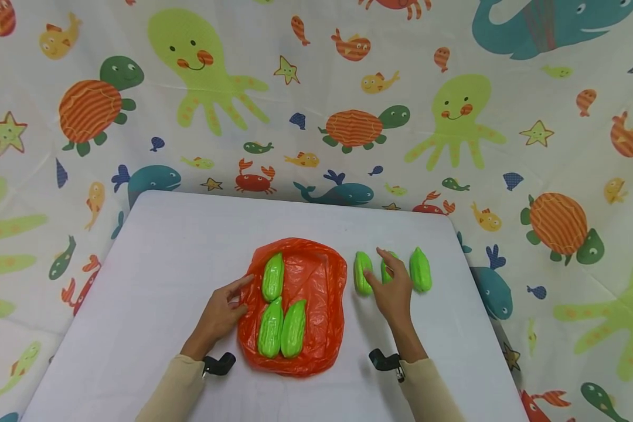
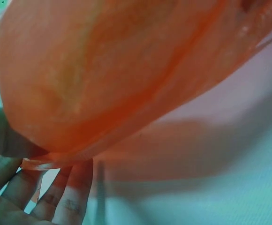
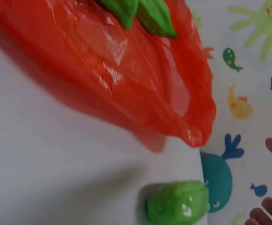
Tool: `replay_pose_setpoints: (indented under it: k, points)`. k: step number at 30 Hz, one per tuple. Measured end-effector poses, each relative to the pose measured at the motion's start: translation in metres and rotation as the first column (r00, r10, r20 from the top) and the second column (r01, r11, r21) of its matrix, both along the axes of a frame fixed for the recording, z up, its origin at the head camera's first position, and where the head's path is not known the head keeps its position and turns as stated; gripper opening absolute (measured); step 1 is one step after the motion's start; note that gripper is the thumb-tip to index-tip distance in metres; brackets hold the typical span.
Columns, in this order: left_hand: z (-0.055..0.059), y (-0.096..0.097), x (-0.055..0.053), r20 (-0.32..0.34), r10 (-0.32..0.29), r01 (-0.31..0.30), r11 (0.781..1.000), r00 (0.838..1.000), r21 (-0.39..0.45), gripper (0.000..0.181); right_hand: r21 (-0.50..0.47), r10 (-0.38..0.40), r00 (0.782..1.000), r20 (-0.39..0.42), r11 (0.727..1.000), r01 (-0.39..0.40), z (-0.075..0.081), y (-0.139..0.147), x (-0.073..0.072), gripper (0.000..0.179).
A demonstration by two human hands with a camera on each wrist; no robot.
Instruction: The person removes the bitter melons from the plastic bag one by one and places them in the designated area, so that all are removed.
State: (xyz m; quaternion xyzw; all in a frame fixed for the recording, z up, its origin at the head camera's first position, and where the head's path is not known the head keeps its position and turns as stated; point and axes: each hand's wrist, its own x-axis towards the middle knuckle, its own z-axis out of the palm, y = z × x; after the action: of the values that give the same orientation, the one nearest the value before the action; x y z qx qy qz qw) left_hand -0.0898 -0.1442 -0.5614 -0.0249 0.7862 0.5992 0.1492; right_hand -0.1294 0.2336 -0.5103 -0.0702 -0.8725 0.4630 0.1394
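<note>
A red plastic bag [image 1: 322,310], spread wide, lies at the middle of the table. In it are three green, ridged, pointed vegetables [image 1: 293,329], gathered toward its left side. My left hand [image 1: 216,316] pinches the bag's left edge; in the left wrist view its thumb lies over the thin red film [image 2: 103,93] and the fingers under it. My right hand [image 1: 394,293] is to the right of the bag with fingers spread, above a row of three more green vegetables [image 1: 421,271]. It partly covers the middle one [image 1: 387,274]; the left one [image 1: 363,271] lies beside its thumb.
The white table [image 1: 179,246] ends at a back edge just behind the bag and vegetables. Behind it hangs a curtain [image 1: 316,88] printed with sea animals. Each wrist carries a small black camera [image 1: 384,360].
</note>
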Motion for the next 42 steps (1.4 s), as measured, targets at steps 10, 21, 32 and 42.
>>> replay_pose_setpoints:
  k: [10, 21, 32, 42]
  points:
    - [0.0, -0.002, 0.002, 0.007, -0.003, 0.003, 1.0, 1.0, 0.01, 0.066, -0.047, 0.134, 0.991, -0.021, 0.99, -0.135, -0.011, -0.058, 0.011, 0.058]
    - [0.001, -0.002, 0.003, 0.005, -0.005, 0.004, 0.999, 1.0, 0.044, 0.066, -0.103, 0.27, 0.963, 0.017, 0.958, -0.266, -0.026, -0.107, 0.017, 0.059]
    - [-0.001, -0.001, 0.002, -0.004, -0.005, 0.005, 0.999, 1.0, 0.052, 0.066, -0.123, 0.369, 0.923, 0.107, 0.926, -0.356, -0.027, -0.144, 0.016, 0.059]
    - [-0.002, 0.0, 0.003, -0.02, -0.019, 0.02, 1.0, 1.0, 0.023, 0.066, -0.085, 0.413, 0.891, 0.189, 0.911, -0.404, -0.029, -0.165, 0.013, 0.059]
